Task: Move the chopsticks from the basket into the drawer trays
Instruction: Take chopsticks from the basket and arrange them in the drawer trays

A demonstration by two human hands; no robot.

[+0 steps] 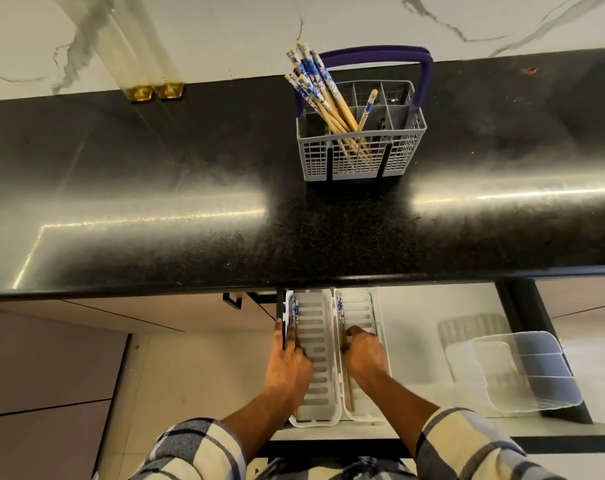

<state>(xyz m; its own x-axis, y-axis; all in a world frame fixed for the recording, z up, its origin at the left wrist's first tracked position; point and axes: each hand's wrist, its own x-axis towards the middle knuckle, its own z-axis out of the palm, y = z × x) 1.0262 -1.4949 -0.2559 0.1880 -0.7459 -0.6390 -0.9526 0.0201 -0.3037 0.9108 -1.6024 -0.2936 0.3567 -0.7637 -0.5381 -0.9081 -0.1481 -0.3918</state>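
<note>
A grey cutlery basket [360, 157] with a purple handle stands on the black counter. Several blue-and-white patterned chopsticks [323, 95] lean out of its left side, and a single one [368, 110] stands further right. Below the counter edge, in the open drawer, lie two white slotted trays side by side. My left hand [287, 370] grips a chopstick [296, 311] along the left wall of the left tray [316, 358]. With curled fingers, my right hand [363, 358] holds a chopstick [341, 311] at the left edge of the right tray [361, 304].
Clear plastic containers [522, 368] sit in the right part of the drawer. Two amber glass pieces [155, 91] stand at the back of the counter [190, 188] against the marble wall. Cabinet fronts are to the left of the drawer.
</note>
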